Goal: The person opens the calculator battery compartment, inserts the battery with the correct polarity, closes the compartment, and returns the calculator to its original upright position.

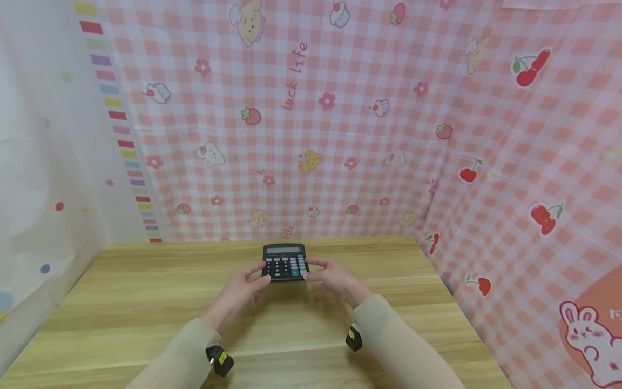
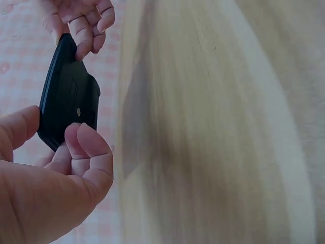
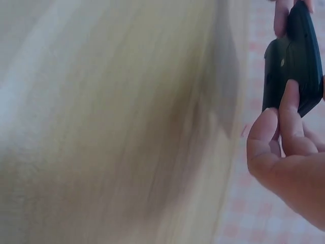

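Observation:
A black calculator (image 1: 278, 267) with grey, black and blue keys and a display along its top is held up off the table, its keys toward the head camera. My left hand (image 1: 243, 289) pinches its left edge, thumb on the front and fingers behind. On the opposite edge my right hand (image 1: 336, 280) grips it the same way. The left wrist view shows the calculator's dark back (image 2: 71, 96) with fingertips against it. In the right wrist view, fingers of the right hand (image 3: 289, 147) touch the back of the calculator (image 3: 292, 66).
Below lies a wooden table (image 1: 146, 302) with a shadow under the calculator. A pink checked cloth (image 1: 330, 178) hangs behind the table, another checked cloth (image 1: 510, 189) along the right side, and a white dotted cloth (image 1: 44, 162) on the left.

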`<state>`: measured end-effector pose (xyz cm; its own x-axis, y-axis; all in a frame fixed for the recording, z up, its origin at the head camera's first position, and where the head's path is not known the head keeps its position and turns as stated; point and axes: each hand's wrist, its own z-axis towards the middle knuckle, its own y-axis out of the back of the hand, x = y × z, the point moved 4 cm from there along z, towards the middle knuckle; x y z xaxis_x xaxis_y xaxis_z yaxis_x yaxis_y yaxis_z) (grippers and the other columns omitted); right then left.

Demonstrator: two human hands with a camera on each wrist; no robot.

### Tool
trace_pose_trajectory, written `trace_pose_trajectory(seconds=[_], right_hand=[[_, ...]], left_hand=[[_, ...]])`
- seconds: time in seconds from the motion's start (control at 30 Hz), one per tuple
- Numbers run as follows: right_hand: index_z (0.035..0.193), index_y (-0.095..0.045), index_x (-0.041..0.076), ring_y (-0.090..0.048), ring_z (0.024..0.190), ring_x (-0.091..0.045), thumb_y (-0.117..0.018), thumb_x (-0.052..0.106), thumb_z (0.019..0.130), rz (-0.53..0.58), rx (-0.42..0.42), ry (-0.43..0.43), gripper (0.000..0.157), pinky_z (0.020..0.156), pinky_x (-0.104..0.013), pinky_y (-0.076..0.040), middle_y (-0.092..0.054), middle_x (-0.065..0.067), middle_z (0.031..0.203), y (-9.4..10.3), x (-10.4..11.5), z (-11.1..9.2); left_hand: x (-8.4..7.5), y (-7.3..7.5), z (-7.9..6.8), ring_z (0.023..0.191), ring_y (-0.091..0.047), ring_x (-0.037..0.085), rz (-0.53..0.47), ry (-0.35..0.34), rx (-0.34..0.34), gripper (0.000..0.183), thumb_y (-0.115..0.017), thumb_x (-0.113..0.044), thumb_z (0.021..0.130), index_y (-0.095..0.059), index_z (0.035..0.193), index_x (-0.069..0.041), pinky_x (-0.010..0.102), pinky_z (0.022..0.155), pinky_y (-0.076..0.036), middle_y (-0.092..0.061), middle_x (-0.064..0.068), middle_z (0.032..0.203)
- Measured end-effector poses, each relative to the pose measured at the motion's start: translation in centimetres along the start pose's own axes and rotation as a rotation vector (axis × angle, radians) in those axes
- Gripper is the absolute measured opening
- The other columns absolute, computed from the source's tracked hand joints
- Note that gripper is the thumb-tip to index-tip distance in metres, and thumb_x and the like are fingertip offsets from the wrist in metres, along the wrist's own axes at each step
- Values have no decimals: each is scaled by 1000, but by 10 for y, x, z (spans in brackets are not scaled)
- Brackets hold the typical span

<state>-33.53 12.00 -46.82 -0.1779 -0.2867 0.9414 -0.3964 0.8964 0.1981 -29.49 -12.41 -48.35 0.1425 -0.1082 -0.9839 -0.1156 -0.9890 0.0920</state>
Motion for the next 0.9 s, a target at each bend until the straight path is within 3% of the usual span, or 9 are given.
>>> trace_pose_trajectory(seconds=[0.2,0.33,0.47,0.73,0.9], right_hand=[[158,-53,14,-62,136,-36,-75,18,100,-38,1,-31,63,119,-54,-48,-52,-18,161,4,-3,17],[159,-52,15,-69,113,-26,-75,19,100,-50,10,-34,63,110,-50,-55,-57,-18,155,4,-5,26],[159,-51,15,-62,86,-18,-75,17,99,-35,9,-32,65,91,-43,-58,-65,-15,143,2,-7,33],[160,-50,10,-61,77,-14,-73,13,99,-55,4,-26,65,78,-30,-59,-70,-15,131,-2,-14,40],[159,-50,5,-61,79,-12,-72,8,100,-93,-36,11,63,71,-25,-55,-74,-15,119,-10,-15,43]], left_hand=[[0,2,14,86,-62,19,48,60,-40,60,-67,-17,106,-46,161,-7,35,81,-59,-70,24,133],[0,3,22,83,-59,17,53,80,-53,59,-66,-16,106,-46,161,-6,33,78,-57,-70,21,126],[2,3,28,83,-60,15,56,92,-75,59,-66,-15,106,-47,160,-5,32,77,-56,-70,20,128],[10,4,36,93,-64,20,114,108,-105,58,-66,-12,105,-48,159,-4,36,87,-61,-64,27,141],[13,2,39,81,-63,17,139,92,-133,59,-68,-14,104,-48,158,0,32,77,-58,-64,28,140]])
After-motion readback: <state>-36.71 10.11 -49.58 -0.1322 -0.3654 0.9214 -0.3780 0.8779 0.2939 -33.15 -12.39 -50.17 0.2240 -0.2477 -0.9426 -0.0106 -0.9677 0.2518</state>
